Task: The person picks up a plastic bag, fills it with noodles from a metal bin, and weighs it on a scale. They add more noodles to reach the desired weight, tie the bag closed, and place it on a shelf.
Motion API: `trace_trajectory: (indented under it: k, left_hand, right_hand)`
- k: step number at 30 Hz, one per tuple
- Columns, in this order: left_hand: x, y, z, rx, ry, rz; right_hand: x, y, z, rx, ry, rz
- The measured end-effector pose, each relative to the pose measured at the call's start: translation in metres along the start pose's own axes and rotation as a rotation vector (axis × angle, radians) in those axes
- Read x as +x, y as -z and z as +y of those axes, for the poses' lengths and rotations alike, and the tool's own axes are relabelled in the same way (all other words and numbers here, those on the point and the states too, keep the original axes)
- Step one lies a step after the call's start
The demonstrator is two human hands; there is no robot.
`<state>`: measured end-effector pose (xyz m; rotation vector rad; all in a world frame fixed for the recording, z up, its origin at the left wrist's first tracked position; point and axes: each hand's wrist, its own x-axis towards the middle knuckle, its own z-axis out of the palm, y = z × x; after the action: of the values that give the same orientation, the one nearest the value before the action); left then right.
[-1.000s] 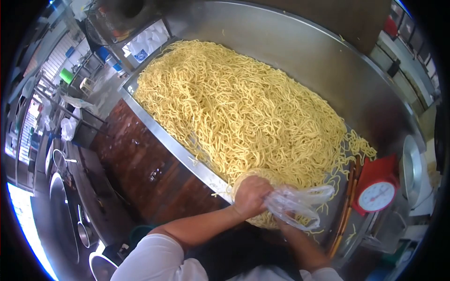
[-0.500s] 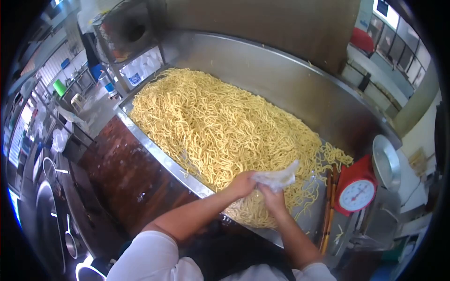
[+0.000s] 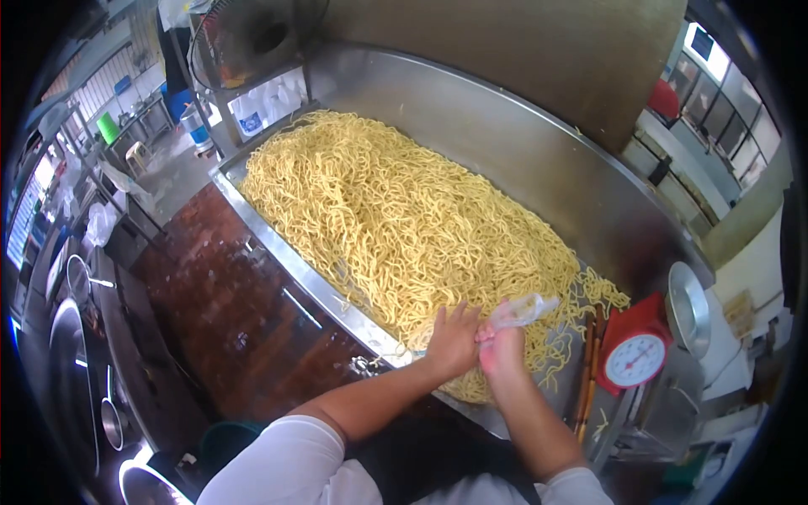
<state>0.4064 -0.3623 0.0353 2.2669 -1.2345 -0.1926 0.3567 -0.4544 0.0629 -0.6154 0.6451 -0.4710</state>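
My right hand (image 3: 502, 343) is closed around the gathered neck of a clear plastic bag (image 3: 530, 310); its loose end sticks out past my fingers to the right. Just left of it, my left hand (image 3: 455, 341) lies palm down with fingers spread, its edge close to or touching the right hand. What is under the left palm is hidden, though a bit of shiny plastic shows by its fingers. Both hands are over the near edge of a large heap of yellow noodles (image 3: 404, 219), which fills much of a metal tray (image 3: 296, 268).
Right of the noodles stand a red dial scale (image 3: 637, 349) with a metal pan (image 3: 688, 310) and long wooden sticks (image 3: 589, 370). A fan (image 3: 252, 42) is at the upper left. The wet brown floor (image 3: 227, 311) lies left of the tray.
My left hand has let go of the bag's top and opened out flat beside the right hand. The bag's mouth, spread between both hands before, is now bunched in the right.
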Motion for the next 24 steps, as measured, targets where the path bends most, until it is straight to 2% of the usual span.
trace_trajectory:
  k: [1,5,7,8,10,11,13,14,16,17,18,20,21,22,24]
  left_hand:
    - [0.001,0.003,-0.001,-0.001,-0.032,-0.002]
    - [0.003,0.008,0.001,0.036,-0.068,-0.051]
    - [0.003,0.007,0.001,0.099,-0.086,-0.055]
    - [0.003,0.006,0.0,0.086,-0.1,-0.071]
    - [0.007,0.004,-0.004,0.092,-0.087,-0.079]
    - [0.008,0.003,-0.003,0.101,-0.08,-0.092]
    - [0.008,-0.004,-0.005,0.118,-0.091,-0.066]
    - [0.006,-0.007,-0.005,0.138,-0.103,-0.045]
    - [0.003,-0.003,-0.002,0.122,-0.119,-0.04]
    - [0.003,-0.001,-0.001,0.107,-0.129,-0.031]
    - [0.002,0.0,-0.001,0.112,-0.129,-0.035]
    - [0.0,-0.002,0.0,0.062,-0.101,0.009]
    - [-0.001,-0.005,-0.001,0.056,-0.078,0.012]
    - [-0.001,-0.01,-0.003,0.046,-0.106,0.046]
    - [-0.005,-0.014,-0.006,0.034,-0.112,0.071]
  right_hand:
    - [-0.004,-0.002,0.003,-0.001,0.079,-0.015]
    - [-0.021,0.0,-0.002,-0.053,0.119,0.103]
    - [-0.028,0.022,-0.012,-0.293,0.171,0.12]
    - [-0.034,0.036,-0.019,-0.292,0.176,0.143]
    - [-0.047,0.063,-0.035,-0.765,0.085,0.092]
    - [-0.052,0.069,-0.038,-0.768,0.091,0.095]
    - [-0.066,0.078,-0.041,-1.085,-0.181,-0.247]
    - [-0.077,0.062,-0.041,-1.082,-0.183,-0.243]
    - [-0.09,0.01,-0.04,-1.43,0.667,-0.4]
    - [-0.078,0.009,-0.037,-1.524,0.867,-0.416]
    - [-0.068,0.013,-0.037,-1.517,0.866,-0.414]
    - [-0.054,0.027,-0.041,-2.042,0.535,-0.239]
    - [-0.049,0.032,-0.042,-2.132,0.392,-0.301]
    - [-0.042,0.038,-0.043,-2.145,0.384,-0.335]
    - [-0.032,0.05,-0.039,-0.78,-0.542,-0.341]
